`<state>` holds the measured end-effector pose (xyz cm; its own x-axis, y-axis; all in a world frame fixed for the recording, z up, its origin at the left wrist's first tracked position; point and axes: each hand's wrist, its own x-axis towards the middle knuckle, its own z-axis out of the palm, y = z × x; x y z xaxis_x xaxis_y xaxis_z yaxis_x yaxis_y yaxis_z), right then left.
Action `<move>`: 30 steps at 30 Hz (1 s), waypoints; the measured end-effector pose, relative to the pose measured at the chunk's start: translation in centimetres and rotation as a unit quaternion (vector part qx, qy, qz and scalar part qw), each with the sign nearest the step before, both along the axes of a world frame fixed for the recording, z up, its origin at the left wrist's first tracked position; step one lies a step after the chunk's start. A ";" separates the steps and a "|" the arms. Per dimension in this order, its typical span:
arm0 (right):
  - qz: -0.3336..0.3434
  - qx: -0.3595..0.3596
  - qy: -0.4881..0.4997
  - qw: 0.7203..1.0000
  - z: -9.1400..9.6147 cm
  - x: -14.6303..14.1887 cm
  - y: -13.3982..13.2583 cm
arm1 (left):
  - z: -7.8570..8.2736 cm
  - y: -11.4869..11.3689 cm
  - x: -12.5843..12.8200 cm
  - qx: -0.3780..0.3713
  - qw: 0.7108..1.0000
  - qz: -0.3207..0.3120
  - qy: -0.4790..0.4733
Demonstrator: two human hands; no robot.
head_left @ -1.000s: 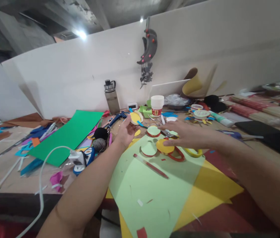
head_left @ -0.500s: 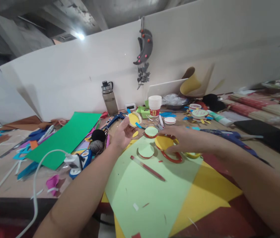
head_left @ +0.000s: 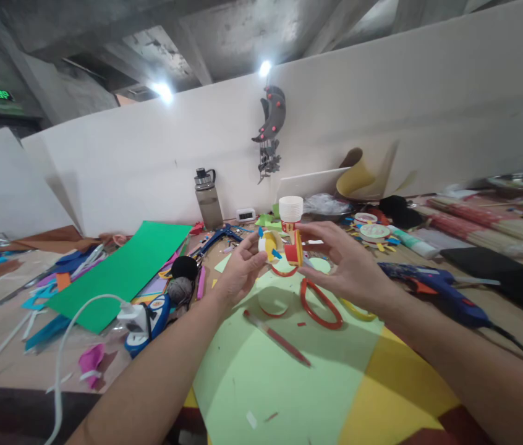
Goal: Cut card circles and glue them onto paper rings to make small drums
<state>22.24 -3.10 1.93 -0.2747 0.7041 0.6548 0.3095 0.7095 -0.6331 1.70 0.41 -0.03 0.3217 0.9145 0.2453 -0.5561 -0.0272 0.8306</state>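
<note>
My left hand (head_left: 242, 270) holds up a small white cup piece with a yellow disc and blue bits (head_left: 269, 245) above the table. My right hand (head_left: 345, 264) pinches a yellow disc with a red rim (head_left: 294, 250) and holds it close beside the left hand's piece. Below them a light green sheet (head_left: 284, 377) lies over a yellow sheet (head_left: 400, 383). On the green sheet rest a red paper ring (head_left: 319, 303), a red-rimmed green disc (head_left: 274, 306) and a red pen (head_left: 276, 337).
A blue glue gun (head_left: 437, 285) lies right of my right arm. A stack of paper cups (head_left: 290, 213), a water bottle (head_left: 208, 190) and a dark green sheet (head_left: 122, 272) stand behind. A white cable and plug (head_left: 128, 312) lie at left among paper scraps.
My right hand lifted the yellow red-rimmed disc off the green sheet. My left hand picked up the yellow cup piece from the table; both hands came together above the sheet.
</note>
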 end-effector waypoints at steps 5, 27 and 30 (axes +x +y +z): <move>-0.044 0.024 -0.040 0.998 0.0 -0.4 -0.4 | 0.3 -0.5 0.4 0.011 0.999 -0.023 0.025; -0.060 0.095 -0.110 0.987 -0.6 -0.5 -0.1 | -0.2 -0.4 0.7 0.053 0.995 -0.045 0.073; -0.061 0.113 -0.116 0.985 -0.7 -0.5 -0.1 | -0.2 -0.4 0.7 0.054 0.995 -0.045 0.075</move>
